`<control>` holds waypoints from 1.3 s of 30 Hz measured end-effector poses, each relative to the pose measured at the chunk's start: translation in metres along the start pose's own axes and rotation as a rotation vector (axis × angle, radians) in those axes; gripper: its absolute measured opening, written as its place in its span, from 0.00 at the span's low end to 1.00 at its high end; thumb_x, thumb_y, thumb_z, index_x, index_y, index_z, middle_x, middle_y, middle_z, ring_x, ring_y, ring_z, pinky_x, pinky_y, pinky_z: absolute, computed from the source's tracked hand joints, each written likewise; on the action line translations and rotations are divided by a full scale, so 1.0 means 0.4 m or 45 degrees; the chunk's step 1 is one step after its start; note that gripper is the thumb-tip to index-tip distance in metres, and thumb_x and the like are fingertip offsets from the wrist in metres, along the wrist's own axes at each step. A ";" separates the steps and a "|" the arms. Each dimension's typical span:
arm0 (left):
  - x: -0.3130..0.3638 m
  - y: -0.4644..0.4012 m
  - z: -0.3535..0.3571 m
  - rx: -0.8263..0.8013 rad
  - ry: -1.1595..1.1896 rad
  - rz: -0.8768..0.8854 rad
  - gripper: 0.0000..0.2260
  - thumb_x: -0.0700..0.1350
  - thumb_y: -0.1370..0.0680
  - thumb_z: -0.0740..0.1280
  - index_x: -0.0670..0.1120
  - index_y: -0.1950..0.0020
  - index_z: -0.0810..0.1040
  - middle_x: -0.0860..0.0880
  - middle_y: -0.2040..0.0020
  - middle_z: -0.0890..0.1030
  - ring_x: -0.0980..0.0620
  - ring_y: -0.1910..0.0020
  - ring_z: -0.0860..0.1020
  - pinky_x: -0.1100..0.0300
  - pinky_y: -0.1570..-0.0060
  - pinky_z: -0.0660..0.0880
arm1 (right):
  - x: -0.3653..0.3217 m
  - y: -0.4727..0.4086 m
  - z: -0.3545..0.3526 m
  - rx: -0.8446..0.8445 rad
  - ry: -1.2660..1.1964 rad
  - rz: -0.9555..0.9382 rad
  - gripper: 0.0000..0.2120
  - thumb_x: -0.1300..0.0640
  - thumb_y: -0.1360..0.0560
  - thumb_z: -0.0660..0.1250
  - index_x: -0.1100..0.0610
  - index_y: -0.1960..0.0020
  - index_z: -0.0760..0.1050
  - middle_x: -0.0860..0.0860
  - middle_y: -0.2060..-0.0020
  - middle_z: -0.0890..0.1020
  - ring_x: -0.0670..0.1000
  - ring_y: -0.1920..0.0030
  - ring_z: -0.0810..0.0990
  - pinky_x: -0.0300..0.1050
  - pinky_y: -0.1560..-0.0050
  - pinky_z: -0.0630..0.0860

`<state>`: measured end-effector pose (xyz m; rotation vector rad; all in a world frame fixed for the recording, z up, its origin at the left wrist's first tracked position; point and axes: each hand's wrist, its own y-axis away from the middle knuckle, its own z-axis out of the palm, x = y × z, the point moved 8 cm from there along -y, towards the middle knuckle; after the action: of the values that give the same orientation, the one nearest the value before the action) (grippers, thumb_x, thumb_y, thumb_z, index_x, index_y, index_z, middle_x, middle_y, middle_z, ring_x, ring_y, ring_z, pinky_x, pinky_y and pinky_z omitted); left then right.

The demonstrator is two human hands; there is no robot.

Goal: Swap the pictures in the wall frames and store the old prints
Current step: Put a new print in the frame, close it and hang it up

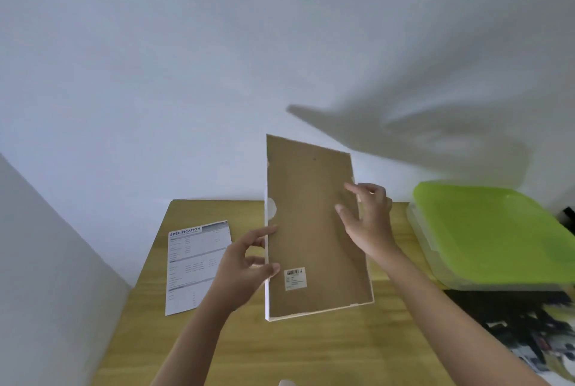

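Observation:
A white picture frame (311, 230) is held upright above the wooden table (311, 354), its brown backing board facing me, with a barcode sticker (295, 278) near the bottom. My left hand (245, 264) grips the frame's left edge, thumb on the backing and fingers behind. My right hand (370, 217) holds the right edge, its fingers spread over the backing board. The front of the frame and any picture in it are hidden.
A printed sheet headed "SPECIFICATION" (196, 264) lies on the table at the left. At the right stands a clear plastic box with a green lid (494, 230). Dark printed pictures (529, 332) lie at the table's right front. A white wall rises behind.

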<state>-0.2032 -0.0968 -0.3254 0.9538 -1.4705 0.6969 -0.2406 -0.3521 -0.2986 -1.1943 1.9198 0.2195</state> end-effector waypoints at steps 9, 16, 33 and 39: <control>0.211 0.069 0.026 0.263 -0.160 0.408 0.22 0.36 0.33 0.74 0.61 0.49 0.80 0.59 0.52 0.80 0.58 0.59 0.80 0.70 0.63 0.74 | -0.351 0.052 -0.060 -0.387 -0.320 -0.346 0.29 0.41 0.26 0.64 0.31 0.30 0.54 0.37 0.43 0.77 0.40 0.45 0.78 0.35 0.47 0.74; 0.273 0.112 0.091 0.246 -0.147 0.609 0.16 0.34 0.34 0.74 0.50 0.52 0.83 0.58 0.55 0.80 0.57 0.58 0.80 0.66 0.67 0.77 | -0.336 0.056 -0.125 -0.213 -0.478 -0.206 0.26 0.52 0.29 0.72 0.35 0.36 0.66 0.49 0.54 0.82 0.47 0.60 0.83 0.45 0.56 0.81; 0.113 -0.050 -0.023 0.067 -0.304 0.179 0.16 0.42 0.23 0.63 0.64 0.43 0.74 0.51 0.46 0.79 0.39 0.57 0.78 0.45 0.57 0.77 | -0.087 0.104 -0.216 0.353 -0.951 0.361 0.22 0.66 0.21 0.58 0.39 0.43 0.73 0.54 0.65 0.77 0.46 0.68 0.73 0.44 0.61 0.75; 0.167 -0.066 -0.032 -0.055 -0.096 0.329 0.25 0.31 0.23 0.61 0.62 0.42 0.76 0.49 0.48 0.79 0.43 0.65 0.72 0.50 0.63 0.68 | -0.124 0.057 -0.282 0.479 -0.933 0.149 0.24 0.67 0.21 0.56 0.38 0.43 0.73 0.57 0.62 0.72 0.43 0.76 0.61 0.35 0.75 0.63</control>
<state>-0.1722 -0.1099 -0.2604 0.7715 -1.6872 0.8195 -0.3131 -0.3679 -0.1974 -0.6236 1.3035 0.2937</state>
